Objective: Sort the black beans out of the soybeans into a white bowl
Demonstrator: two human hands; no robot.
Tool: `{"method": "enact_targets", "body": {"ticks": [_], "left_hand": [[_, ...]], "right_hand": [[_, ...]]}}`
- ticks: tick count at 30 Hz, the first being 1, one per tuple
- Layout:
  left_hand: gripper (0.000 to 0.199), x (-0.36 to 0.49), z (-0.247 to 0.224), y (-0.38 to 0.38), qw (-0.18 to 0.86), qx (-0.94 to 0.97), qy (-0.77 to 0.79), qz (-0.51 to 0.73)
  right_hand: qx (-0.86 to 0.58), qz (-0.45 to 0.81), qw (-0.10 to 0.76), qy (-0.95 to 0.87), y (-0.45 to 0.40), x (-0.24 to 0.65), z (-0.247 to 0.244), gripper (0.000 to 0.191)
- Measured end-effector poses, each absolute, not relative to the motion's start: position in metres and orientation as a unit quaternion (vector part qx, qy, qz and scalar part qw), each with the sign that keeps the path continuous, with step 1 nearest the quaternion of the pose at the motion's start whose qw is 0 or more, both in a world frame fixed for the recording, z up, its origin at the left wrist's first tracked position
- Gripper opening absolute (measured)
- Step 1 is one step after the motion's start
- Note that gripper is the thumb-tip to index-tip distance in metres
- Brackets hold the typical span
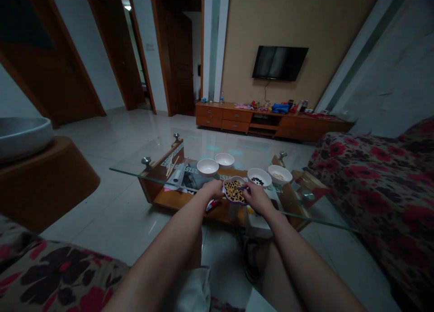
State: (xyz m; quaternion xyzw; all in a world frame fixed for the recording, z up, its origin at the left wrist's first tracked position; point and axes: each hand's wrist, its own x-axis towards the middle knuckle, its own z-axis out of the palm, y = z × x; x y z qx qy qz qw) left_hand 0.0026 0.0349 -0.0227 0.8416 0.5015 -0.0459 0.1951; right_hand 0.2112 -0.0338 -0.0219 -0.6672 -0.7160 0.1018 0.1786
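Observation:
A purple-rimmed bowl [233, 191] full of small yellow and dark pieces is at the near edge of the glass table. My left hand [214, 190] grips its left side. At its right side my right hand [257, 198] is closed on the handle of a purple utensil [240, 188], whose far end reaches into the pieces. Just behind and to the right stands a white bowl [259, 177] with black pieces, and beside it another white bowl [280, 174] holds pale pieces. Two white bowls, one nearer [208, 167] and one farther [224, 160], stand behind my left hand with nothing visible inside.
The glass tabletop [135, 160] spans the middle. Chopsticks [172, 166] lie at its left. A floral sofa [366, 167] is on the right, a stone basin [25, 135] on the left. A TV cabinet [235, 117] stands against the far wall.

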Motion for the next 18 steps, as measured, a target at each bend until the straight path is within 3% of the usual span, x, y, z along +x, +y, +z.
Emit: {"method": "enact_targets", "body": {"ticks": [18], "left_hand": [[0.039, 0.002, -0.027, 0.036, 0.178, 0.851, 0.492, -0.046]], "right_hand": [[-0.766, 0.045, 0.055, -0.639, -0.030, 0.179, -0.008, 0.036]]}}
